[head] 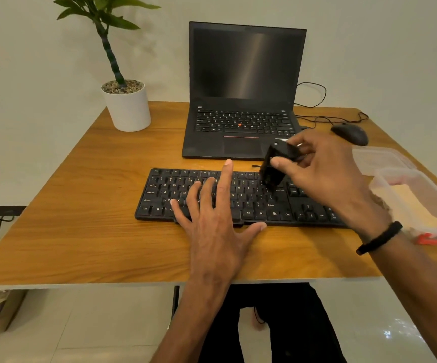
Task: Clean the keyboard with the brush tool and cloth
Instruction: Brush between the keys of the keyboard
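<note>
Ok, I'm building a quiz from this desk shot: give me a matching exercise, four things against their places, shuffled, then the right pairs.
Things:
1. potted plant
2. mouse
3. brush tool
4. left hand

Places:
A. held in the right hand over the keyboard's right part
B. far left corner of the table
C. spread flat on the keyboard's middle keys
D. right of the laptop

Pairs: 1-B, 2-D, 3-A, 4-C
</note>
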`<action>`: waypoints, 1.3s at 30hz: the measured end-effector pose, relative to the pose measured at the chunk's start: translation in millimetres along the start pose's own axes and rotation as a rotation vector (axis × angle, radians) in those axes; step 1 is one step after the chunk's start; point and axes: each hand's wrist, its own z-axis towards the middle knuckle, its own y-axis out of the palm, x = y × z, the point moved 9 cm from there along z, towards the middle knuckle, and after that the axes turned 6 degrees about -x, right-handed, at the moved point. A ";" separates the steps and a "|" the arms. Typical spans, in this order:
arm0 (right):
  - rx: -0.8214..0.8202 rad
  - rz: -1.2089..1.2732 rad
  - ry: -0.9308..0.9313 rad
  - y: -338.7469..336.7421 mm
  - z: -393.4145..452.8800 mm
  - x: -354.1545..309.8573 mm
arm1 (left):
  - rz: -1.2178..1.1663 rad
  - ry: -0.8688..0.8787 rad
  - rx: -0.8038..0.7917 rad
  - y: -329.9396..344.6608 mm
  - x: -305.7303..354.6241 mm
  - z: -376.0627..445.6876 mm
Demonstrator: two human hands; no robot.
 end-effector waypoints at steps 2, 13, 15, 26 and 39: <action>-0.136 0.008 -0.027 11.5 -5.0 -10.6 | 0.002 0.001 0.009 -0.1 0.0 -0.6; -0.048 -0.041 -0.051 16.3 1.8 -30.8 | 0.052 -0.048 0.006 -10.1 -16.6 -5.4; -0.181 0.006 -0.068 32.5 -9.4 -40.2 | 0.071 -0.082 0.025 -19.8 -33.4 -8.7; -0.156 0.023 -0.064 20.6 3.1 -53.0 | 0.114 -0.091 0.091 -32.7 -46.7 -17.7; -0.365 0.074 -0.187 49.9 -37.7 -94.3 | 0.083 -0.129 0.111 -35.4 -52.0 -19.2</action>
